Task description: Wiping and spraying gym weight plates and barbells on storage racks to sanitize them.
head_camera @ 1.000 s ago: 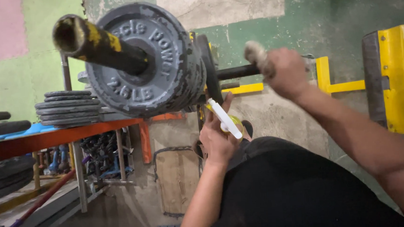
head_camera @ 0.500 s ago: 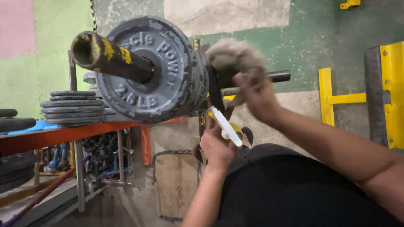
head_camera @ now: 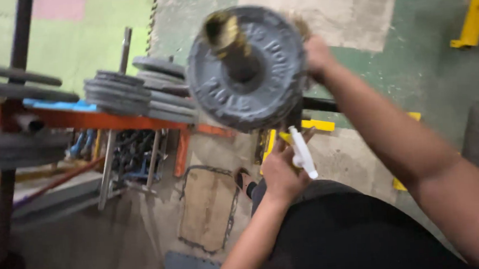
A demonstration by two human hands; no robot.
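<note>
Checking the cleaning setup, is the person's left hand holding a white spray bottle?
Yes, the left hand is wrapped around a white spray bottle just below the grey weight plate on the bar.

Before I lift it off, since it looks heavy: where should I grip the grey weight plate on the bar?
Probably by the raised outer rim of the grey weight plate, one hand on each side. It stands on edge, threaded on the bar through its centre hole, so it should slide off along the bar's end towards you.
</note>
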